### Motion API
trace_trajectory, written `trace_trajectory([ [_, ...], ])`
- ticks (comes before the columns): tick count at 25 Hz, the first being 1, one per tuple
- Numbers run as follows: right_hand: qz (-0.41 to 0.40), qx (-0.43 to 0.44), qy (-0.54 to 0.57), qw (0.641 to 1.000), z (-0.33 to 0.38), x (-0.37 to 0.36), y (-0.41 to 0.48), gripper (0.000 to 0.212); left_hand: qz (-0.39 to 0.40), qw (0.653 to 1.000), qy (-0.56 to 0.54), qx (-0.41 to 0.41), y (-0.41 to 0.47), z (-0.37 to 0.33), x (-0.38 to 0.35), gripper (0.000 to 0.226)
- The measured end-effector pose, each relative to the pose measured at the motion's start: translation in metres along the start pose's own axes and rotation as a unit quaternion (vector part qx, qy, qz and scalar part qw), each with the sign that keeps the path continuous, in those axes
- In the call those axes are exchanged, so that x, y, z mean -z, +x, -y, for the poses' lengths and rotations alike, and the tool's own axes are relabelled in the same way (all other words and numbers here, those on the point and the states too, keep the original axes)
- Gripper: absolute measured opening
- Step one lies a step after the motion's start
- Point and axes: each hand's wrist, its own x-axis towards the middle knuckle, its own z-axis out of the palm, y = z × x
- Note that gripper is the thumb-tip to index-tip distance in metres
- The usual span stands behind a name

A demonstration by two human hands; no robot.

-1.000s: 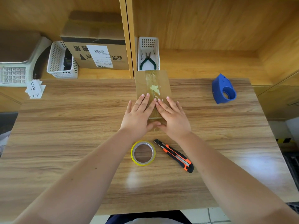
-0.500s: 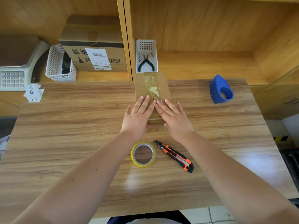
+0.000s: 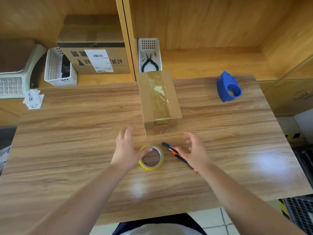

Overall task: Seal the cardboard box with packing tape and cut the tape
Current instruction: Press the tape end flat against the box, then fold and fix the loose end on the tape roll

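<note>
A small cardboard box (image 3: pixel 149 99) stands on the wooden table (image 3: pixel 84 133), with clear tape running along its top seam and down its near face. My left hand (image 3: pixel 126 150) hovers open just left of the tape roll (image 3: pixel 151 157), its thumb over the roll's rim. My right hand (image 3: pixel 194 150) is open too, fingers spread, above the orange and black utility knife (image 3: pixel 171 148), hiding part of the knife's handle. Both hands are blurred and clear of the box.
A blue tape dispenser (image 3: pixel 228 87) sits at the table's back right. On the shelf behind are a white basket with pliers (image 3: pixel 149 55), a larger labelled carton (image 3: pixel 94 55), another white basket (image 3: pixel 58 68) and a scale (image 3: pixel 13 78).
Both hands have lifted off the box top and pulled back toward me, spreading apart over the tape roll and the knife. The box now shows fully.
</note>
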Motion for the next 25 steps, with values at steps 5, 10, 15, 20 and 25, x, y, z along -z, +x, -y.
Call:
trace_trajectory([
  [5,0.149,-0.046,0.018,0.988,-0.019,-0.047,-0.022,0.085,0.185,0.983,0.012,-0.010,-0.028,0.007,-0.040,0.050],
  [10,0.161,-0.076,0.026,0.984,-0.009,-0.061,-0.011,0.089,0.313,0.947,0.036,0.063,-0.020,-0.014,-0.054,0.074],
  [15,0.112,-0.030,0.059,0.992,-0.001,-0.057,-0.013,0.051,0.268,0.953,-0.087,0.113,-0.014,-0.003,-0.064,0.080],
  [20,0.076,0.007,0.084,0.994,0.008,-0.047,-0.013,0.043,0.169,0.950,-0.216,0.147,-0.016,-0.021,-0.053,0.067],
  [25,0.045,0.079,0.038,0.995,0.019,-0.033,0.005,0.016,0.151,0.939,-0.265,0.159,-0.017,-0.023,-0.053,0.079],
])
